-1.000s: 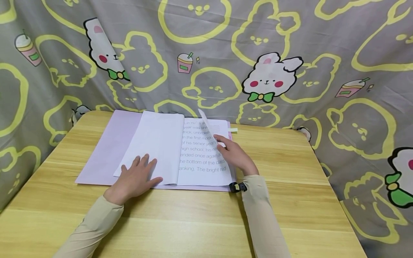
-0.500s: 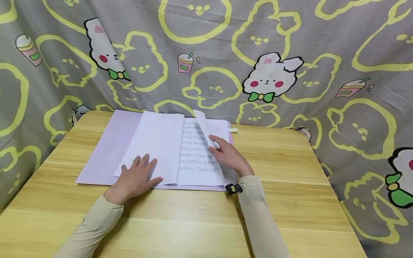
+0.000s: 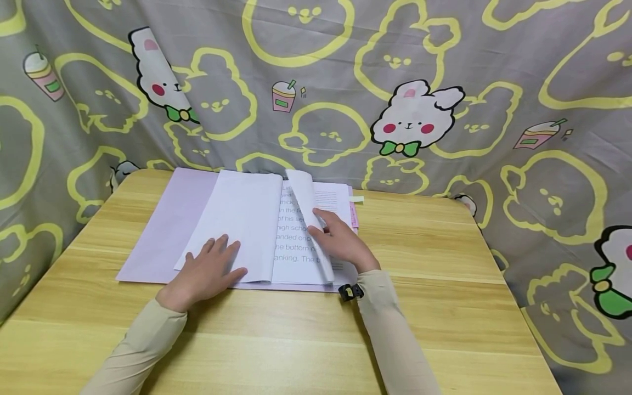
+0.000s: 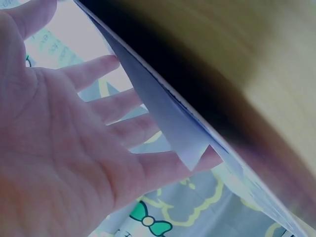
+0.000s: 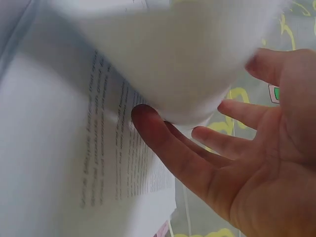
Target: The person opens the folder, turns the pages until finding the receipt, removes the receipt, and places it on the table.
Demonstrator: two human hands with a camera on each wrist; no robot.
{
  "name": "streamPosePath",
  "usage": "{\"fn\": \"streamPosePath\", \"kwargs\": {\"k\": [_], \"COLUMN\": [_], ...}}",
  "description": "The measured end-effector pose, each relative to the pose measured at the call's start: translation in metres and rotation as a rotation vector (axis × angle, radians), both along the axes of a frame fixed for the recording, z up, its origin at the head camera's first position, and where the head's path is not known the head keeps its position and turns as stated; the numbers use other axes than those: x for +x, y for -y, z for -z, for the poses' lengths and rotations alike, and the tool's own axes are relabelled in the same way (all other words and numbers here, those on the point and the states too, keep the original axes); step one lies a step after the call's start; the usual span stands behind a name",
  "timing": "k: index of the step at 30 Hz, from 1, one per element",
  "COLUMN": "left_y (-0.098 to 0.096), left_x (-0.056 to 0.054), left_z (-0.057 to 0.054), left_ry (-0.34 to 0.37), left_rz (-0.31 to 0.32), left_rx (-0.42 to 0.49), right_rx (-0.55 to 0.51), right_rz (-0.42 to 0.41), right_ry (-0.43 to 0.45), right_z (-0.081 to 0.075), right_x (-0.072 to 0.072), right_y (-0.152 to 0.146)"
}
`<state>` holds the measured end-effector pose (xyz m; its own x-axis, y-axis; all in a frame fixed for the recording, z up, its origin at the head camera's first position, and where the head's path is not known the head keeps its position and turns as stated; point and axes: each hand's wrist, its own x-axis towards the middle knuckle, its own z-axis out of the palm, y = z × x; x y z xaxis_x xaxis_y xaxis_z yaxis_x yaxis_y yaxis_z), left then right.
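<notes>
Page (image 3: 304,200) (thin white paper) curls against the right hand (image 3: 344,241).

Left sleeve (image 3: 140,343) and right sleeve (image 3: 397,332) match: long, plain, pale beige.
The left sleeve, nearer the left edge of the desk (image 3: 276,351), looks thin and smooth, with fine creases and a snug cuff at the wrist; the right sleeve, nearer the right edge, is cut much the same and faintly rumpled near its end. Left grip (image 3: 203,274) and right grip (image 3: 344,240) are bare. By the right cuff sits a small, angular black piece (image 3: 351,292) showing a yellowish spot.
</notes>
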<state>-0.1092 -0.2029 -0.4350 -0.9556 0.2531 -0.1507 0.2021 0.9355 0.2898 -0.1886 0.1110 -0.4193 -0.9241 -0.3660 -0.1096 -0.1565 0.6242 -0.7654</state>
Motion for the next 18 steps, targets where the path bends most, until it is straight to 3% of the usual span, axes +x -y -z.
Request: {"fn": "streamPosePath", "kwargs": {"k": [18], "left_y": [0.001], "left_x": [0.000], "left_z": [-0.005], "left_ry": [0.002], "left_rz": [-0.010], "left_rx": [0.033], "right_rx": [0.130], "right_rz": [-0.061], "right_ry": [-0.054], "right_z": [0.005], "right_x": [0.007], "right_y": [0.019]}}
